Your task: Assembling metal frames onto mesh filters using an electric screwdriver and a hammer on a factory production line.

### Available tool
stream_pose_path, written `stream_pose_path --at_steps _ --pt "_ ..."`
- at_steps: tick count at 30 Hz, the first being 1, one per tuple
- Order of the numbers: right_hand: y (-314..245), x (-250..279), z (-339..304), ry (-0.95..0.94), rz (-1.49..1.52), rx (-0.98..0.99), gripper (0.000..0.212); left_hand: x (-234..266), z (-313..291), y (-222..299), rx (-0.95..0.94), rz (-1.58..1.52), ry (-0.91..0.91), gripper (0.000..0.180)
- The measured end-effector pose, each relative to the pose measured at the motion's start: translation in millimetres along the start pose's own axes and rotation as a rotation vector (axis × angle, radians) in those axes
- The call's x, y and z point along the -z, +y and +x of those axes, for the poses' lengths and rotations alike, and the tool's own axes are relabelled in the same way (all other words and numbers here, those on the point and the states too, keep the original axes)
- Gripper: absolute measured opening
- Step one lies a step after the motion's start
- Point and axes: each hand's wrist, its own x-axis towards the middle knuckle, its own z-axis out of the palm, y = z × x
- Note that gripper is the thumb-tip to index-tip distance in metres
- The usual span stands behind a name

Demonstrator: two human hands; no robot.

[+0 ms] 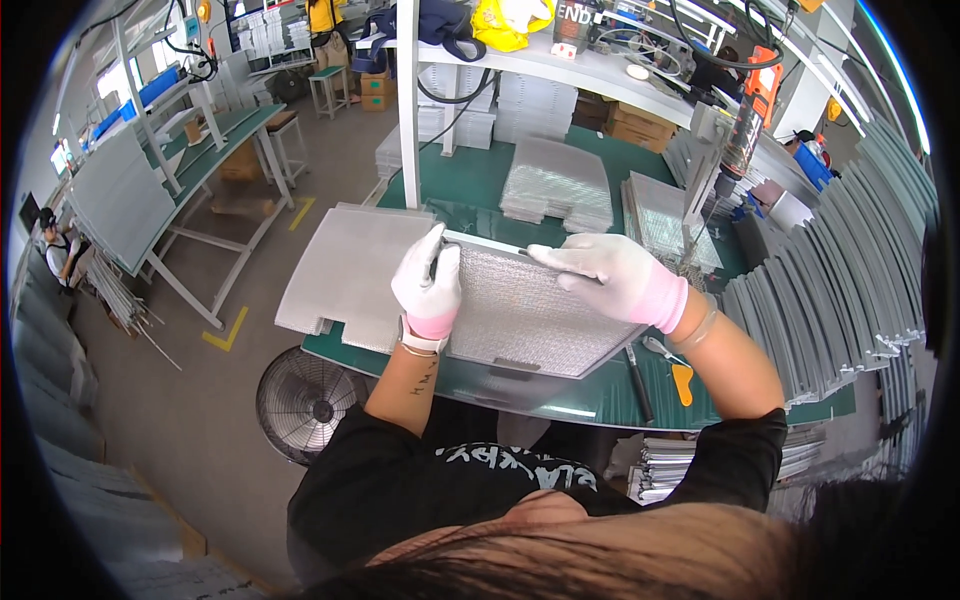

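A framed mesh panel [530, 310], silvery with a grey metal edge strip, lies tilted over the green worktable [470, 215] in front of me. Wearing a white glove with a pink cuff, my left hand [428, 282] is closed on the panel's far left corner, thumb and forefinger around the edge. My right hand [612, 275], gloved the same way, grips the far edge toward its right end, with fingers pointing left along the strip. Left of the panel, a stack of pale mesh sheets [350, 265] with notched corners reaches under my left forearm.
An orange-and-black power screwdriver [755, 105] hangs at right. A black-handled tool [638, 385] and a yellow-handled scraper [683, 383] lie near the front edge. More sheets [557, 180] stand behind, grey frames [830, 270] line the right, and a floor fan [305, 405] is at left.
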Motion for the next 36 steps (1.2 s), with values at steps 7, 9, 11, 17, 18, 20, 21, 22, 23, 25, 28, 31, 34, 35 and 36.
stream_pose_path --at_steps 7,9,11,17,18,20,21,22,23,25,28,31,34,35,36 --pt "-7 7 1 -0.077 -0.051 -0.058 0.048 -3 1 -21 -0.014 -0.391 -0.062 0.029" --pt "-7 7 0 -0.083 -0.12 -0.067 0.045 -6 -2 -30 -0.054 -0.336 -0.089 0.03" --pt "-9 9 -3 0.016 -0.243 -0.001 0.044 -11 -7 -37 -0.038 -0.411 -0.201 0.035" --pt "-12 -31 -108 0.778 -0.133 -0.296 0.033 -19 4 -43 0.075 -0.332 -0.16 0.03" --pt "0 -54 -137 0.767 -0.129 -0.482 0.033 -19 16 -38 0.106 -0.354 -0.208 0.031" --pt "34 -115 -213 0.553 -0.361 -0.792 0.037 -21 52 -2 0.003 -0.307 -0.353 0.029" --pt "47 -146 -250 0.329 -0.58 -0.898 0.04 -21 72 24 -0.131 -0.226 -0.435 0.027" --pt "38 -165 -261 0.15 -0.542 -1.114 0.041 -26 89 43 -0.437 -0.14 -0.478 0.025" --pt "30 -180 -268 -0.035 -0.494 -1.33 0.043 -37 103 72 -0.633 -0.136 -0.675 0.025" --pt "35 -194 -275 -0.046 -0.447 -1.398 0.039 -70 90 113 -0.954 -0.213 -0.945 0.025" --pt "29 -201 -306 0.247 -0.281 -1.371 0.036 -126 25 138 -1.178 -0.1 -1.211 0.018" --pt "-1 -167 -305 0.555 0.14 -1.299 0.035 -146 -8 113 -1.207 -0.055 -1.196 0.022" --pt "-68 -72 -279 0.671 0.258 -1.192 0.041 -152 -8 118 -1.066 0.057 -1.106 0.023" --pt "-80 -47 -276 0.688 0.25 -1.149 0.048 -160 -14 108 -1.06 -0.007 -1.025 0.024" --pt "-95 -23 -268 0.794 0.425 -1.087 0.056 -163 -14 104 -1.044 -0.028 -1.016 0.024"
